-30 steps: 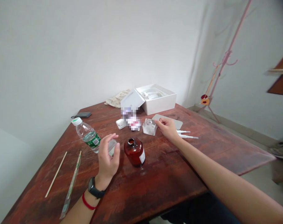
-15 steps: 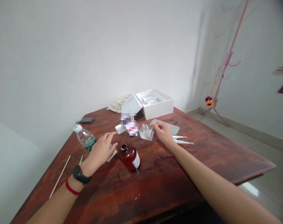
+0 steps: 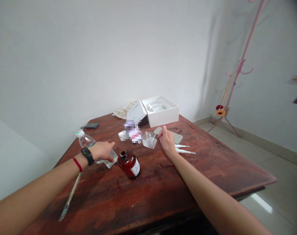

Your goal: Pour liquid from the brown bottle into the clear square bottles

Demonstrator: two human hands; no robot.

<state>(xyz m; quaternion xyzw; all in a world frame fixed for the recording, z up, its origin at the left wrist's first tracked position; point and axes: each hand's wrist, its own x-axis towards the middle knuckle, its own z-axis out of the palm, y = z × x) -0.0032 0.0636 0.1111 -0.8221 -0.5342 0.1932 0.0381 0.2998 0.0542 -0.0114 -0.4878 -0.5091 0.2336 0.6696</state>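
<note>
Label on brown bottle (image 3: pixel 130 165) unreadable; left hand (image 3: pixel 103 150) clasps water bottle (image 3: pixel 85 141), right hand (image 3: pixel 167 141) curled.

The one camera sits on the person's head and looks forward and slightly down across the table (image 3: pixel 163 189) toward the wall (image 3: pixel 89 49) behind it. Both forearms enter from the bottom corners. The left hand (image 3: pixel 103 150) and right hand (image 3: pixel 166 141) lie mid-frame at arm's length, and the floor (image 3: pixel 273 156) shows at right.
</note>
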